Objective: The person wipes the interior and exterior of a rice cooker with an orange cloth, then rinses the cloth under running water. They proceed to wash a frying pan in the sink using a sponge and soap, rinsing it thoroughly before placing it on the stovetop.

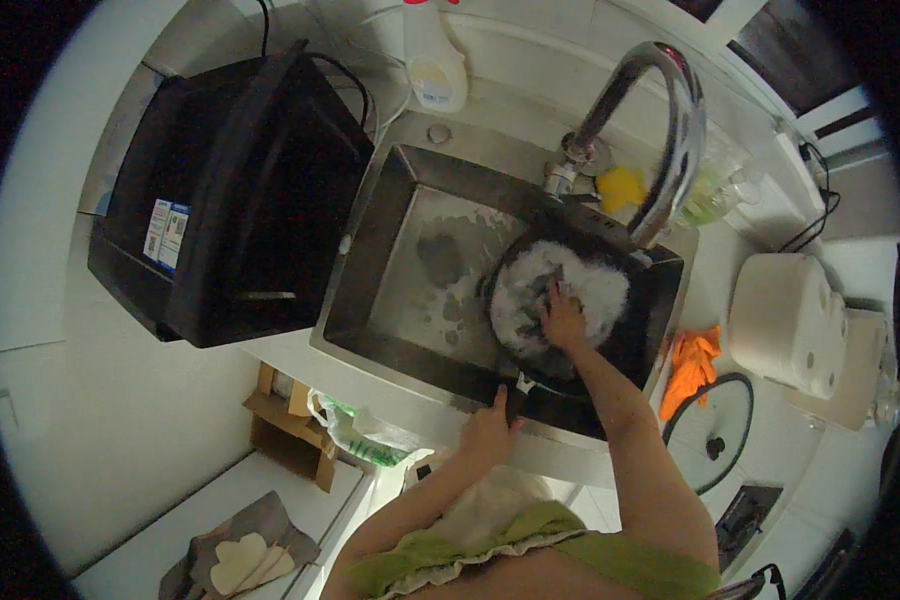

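A black frying pan (499, 341) full of white suds (604, 300) sits in the right part of the stainless steel sink (397, 259). My left hand (487, 435) grips the pan's dark handle (516, 403) at the sink's front edge. Inside the pan, the fingers of my right hand (566, 321) press down into the foam. Grey patches show around those fingertips; whether they hold a scrubber under the suds is unclear. The chrome faucet (694, 112) arches over the pan's far right side.
Left of the sink stands a large black appliance (270, 187). Behind are a white spray bottle (436, 71), a yellow sponge (621, 189) and a greenish clear bottle (709, 202). Orange gloves (690, 367), a glass lid (701, 442) and a white container (776, 319) lie right.
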`<state>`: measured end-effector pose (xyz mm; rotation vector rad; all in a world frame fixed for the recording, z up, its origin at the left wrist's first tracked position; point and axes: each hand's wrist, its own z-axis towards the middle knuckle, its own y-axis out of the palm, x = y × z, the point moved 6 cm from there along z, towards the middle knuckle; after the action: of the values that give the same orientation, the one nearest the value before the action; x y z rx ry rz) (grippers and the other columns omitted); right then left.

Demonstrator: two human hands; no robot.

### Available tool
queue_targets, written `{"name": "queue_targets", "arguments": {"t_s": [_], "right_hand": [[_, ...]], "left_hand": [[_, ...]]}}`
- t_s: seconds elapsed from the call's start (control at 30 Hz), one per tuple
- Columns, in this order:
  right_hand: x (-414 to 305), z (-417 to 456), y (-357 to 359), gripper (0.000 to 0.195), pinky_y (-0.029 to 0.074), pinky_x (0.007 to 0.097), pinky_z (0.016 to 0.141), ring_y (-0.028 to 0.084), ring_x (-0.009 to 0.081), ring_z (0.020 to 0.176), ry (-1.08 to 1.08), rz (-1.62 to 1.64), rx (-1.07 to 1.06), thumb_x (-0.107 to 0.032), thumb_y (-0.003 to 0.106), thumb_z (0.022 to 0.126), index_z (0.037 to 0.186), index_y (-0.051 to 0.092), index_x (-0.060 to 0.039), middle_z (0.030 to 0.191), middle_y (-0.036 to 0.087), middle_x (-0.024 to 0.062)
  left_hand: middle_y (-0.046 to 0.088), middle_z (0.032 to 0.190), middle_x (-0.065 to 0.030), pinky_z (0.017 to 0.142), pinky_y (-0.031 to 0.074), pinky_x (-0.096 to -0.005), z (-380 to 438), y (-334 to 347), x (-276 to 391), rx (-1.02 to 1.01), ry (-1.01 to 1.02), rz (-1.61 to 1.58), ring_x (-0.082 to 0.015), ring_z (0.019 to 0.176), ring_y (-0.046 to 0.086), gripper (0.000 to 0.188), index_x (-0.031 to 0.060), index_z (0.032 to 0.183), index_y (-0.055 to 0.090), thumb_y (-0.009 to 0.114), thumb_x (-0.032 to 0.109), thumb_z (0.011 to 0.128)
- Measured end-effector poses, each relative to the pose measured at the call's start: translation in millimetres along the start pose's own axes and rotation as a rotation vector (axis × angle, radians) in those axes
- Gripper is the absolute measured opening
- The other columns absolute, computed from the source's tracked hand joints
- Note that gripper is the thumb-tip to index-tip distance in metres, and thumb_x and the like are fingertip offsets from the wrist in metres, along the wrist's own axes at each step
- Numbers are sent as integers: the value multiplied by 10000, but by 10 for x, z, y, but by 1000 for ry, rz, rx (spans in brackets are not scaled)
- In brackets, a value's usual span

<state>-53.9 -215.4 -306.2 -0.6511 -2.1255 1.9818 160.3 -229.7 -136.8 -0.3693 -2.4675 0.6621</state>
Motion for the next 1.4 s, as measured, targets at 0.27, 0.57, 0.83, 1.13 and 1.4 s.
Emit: {"name": "queue_targets", "arguments": {"t_s": [0.27, 0.57, 0.83, 1.13, 1.4], "right_hand": [[74, -1042, -467, 499, 312, 511, 1011, 401, 385, 1224, 132, 193, -784, -305, 525, 828, 1290, 473, -125, 1300, 455, 191], [470, -177, -330, 615, 83, 572, 1074, 110, 375, 1361, 139, -139, -323, -408, 460, 857, 1394, 310, -150, 1458, 252, 126], [134, 946, 414, 619, 284, 431, 1016, 351, 331, 1215, 462, 439, 334, -415, 446, 888, 1367, 322, -43, 1371, 359, 168], [-1330, 447, -288, 655, 179, 339, 1090, 250, 280, 1326, 462, 1288, -111, -469, 343, 942, 1385, 274, 10, 1432, 289, 164], [583, -536, -452, 630, 230, 416, 1073, 331, 270, 1290, -97, -32, -595, -505, 374, 893, 1360, 345, -83, 1395, 358, 105]], "left_hand": [[596, 933, -246, 757, 487, -471, 14, 16, -24, 3, -7, -21, -396, 863, 598, 725, 55, 1395, 235, 583, 366, 840], [609, 866, -256, 720, 489, -501, 105, 98, -98, -37, 4, -14, -393, 816, 612, 754, 56, 1398, 230, 562, 431, 835], [612, 838, -261, 686, 495, -495, -6, -38, 61, -47, -25, 26, -404, 789, 616, 743, 80, 1398, 243, 573, 432, 833], [616, 831, -244, 675, 492, -495, 17, 115, -134, 30, -88, -18, -407, 773, 615, 764, 57, 1404, 218, 581, 415, 835], [592, 950, -267, 778, 465, -490, 0, 97, -34, -42, -39, -65, -412, 870, 585, 749, 66, 1409, 202, 544, 432, 851]]}}
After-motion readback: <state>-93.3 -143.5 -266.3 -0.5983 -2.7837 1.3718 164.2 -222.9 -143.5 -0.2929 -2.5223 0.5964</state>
